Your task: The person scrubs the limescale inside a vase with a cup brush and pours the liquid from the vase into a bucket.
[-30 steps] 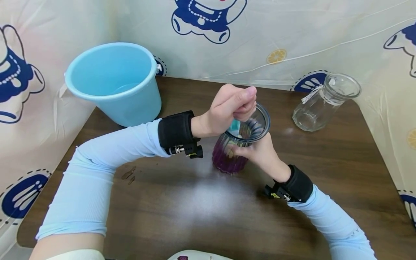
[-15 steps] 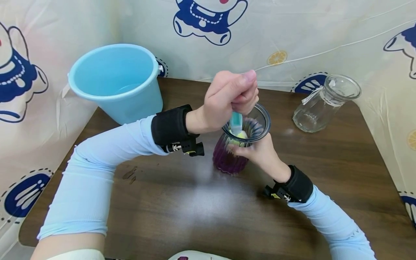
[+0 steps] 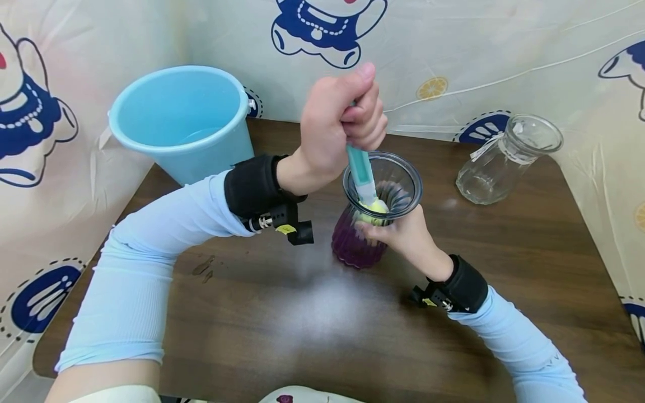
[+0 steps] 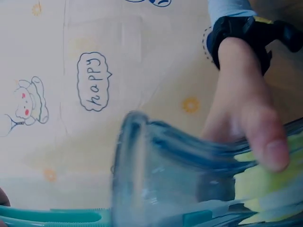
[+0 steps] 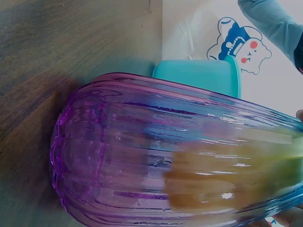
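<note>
My left hand (image 3: 341, 120) grips the teal handle of a bottle brush (image 3: 359, 167) over the mouth of a ribbed glass vase (image 3: 356, 246). Clear blue-grey at the top, the vase turns purple toward its base. The brush's yellow sponge head (image 3: 375, 210) is inside, just below the rim. My right hand (image 3: 407, 230) holds the vase around its neck, thumb across the near side. Through the glass in the right wrist view, the yellow-orange sponge (image 5: 213, 182) shows in the upper part. The left wrist view catches the teal handle (image 4: 52, 216) entering the vase mouth.
A light blue bucket (image 3: 221, 145) stands at the back left of the wooden table (image 3: 282, 319). At the back right is a clear glass bottle (image 3: 486, 173) with a white ribbon. A white patterned object (image 3: 307, 395) pokes in at the front edge. Small wet marks (image 3: 203, 266) lie left of centre.
My left hand has risen, drawing the bottle brush upward, so more teal handle and the yellow sponge show near the vase rim. The right hand keeps its hold on the vase.
</note>
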Motion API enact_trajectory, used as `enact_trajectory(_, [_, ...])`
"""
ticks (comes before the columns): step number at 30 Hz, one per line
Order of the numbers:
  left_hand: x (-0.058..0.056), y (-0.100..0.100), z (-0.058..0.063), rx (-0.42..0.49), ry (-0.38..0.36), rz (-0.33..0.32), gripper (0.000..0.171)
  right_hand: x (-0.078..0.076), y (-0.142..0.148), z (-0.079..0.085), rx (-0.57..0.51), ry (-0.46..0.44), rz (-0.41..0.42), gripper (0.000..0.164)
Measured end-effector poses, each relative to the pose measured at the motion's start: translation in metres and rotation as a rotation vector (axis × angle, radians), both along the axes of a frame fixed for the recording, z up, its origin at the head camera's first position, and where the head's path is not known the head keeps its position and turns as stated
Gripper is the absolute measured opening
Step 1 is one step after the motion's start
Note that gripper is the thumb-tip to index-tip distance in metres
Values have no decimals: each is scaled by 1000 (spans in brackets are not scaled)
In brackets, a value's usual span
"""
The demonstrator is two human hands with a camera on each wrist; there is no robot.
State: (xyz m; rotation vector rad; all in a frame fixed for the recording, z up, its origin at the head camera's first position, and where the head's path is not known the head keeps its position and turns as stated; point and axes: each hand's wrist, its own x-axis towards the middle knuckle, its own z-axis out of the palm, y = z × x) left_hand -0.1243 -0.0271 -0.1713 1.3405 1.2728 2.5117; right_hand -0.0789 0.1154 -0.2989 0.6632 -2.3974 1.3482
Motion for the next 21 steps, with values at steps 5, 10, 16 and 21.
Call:
enact_trajectory(5, [-4,5,-9,-56,-202,17,43,-11,7,-18,-1,28,13,58])
enact_trajectory(10, [-5,11,-20,-196,-319,36,47,-13,8,-22,-28,51,39,55])
enact_trajectory(16, [-5,16,-31,-309,-356,6,45,-12,9,-21,-34,26,41,59])
enact_trajectory(21, [-5,17,-31,-314,-340,-4,45,-12,9,-21,-31,18,36,60])
